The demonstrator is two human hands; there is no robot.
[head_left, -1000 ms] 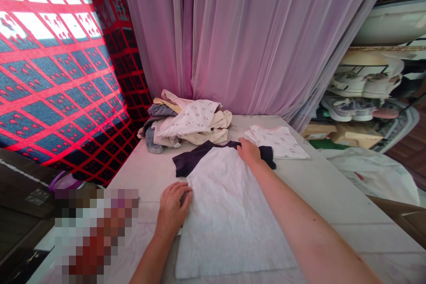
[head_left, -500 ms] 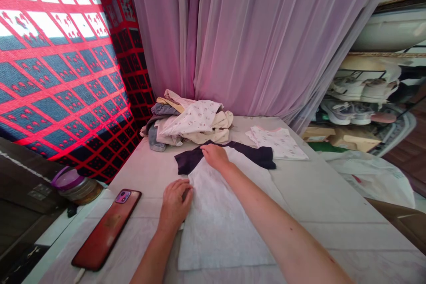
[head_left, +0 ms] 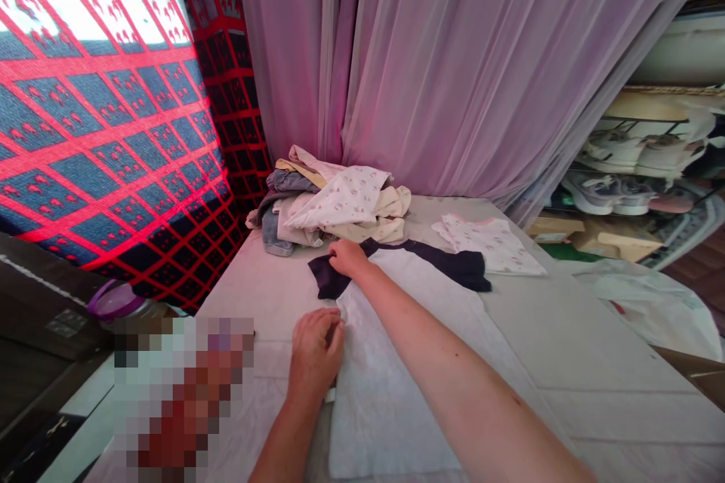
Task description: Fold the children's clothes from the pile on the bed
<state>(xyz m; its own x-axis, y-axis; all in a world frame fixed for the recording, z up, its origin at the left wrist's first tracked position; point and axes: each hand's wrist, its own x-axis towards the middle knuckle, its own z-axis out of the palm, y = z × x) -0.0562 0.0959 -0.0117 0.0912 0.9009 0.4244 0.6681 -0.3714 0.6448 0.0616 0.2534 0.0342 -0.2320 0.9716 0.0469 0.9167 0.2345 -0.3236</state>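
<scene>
A white T-shirt (head_left: pixel 390 362) with dark sleeves lies spread flat in front of me, its neck end away from me. My right hand (head_left: pixel 347 258) reaches across it, fingertips pinched on the dark left sleeve (head_left: pixel 328 279) near the shoulder. At the shirt's left side edge, below that sleeve, my left hand (head_left: pixel 317 347) has its fingers curled together on the cloth. A small white label shows at the edge by my left wrist. My right forearm covers part of the shirt's middle.
A heap of crumpled clothes (head_left: pixel 345 204) lies at the back of the bed (head_left: pixel 566 347). Right of it is a folded printed white top (head_left: pixel 504 245). A pixelated red phone (head_left: pixel 192 400) lies at left. Purple curtains (head_left: pixel 453 75) hang behind; a shoe rack (head_left: pixel 623 158) stands right.
My right hand has moved left from the shirt's neckline side onto the dark left sleeve. My left hand stays at the side edge. The whole view has shifted slightly.
</scene>
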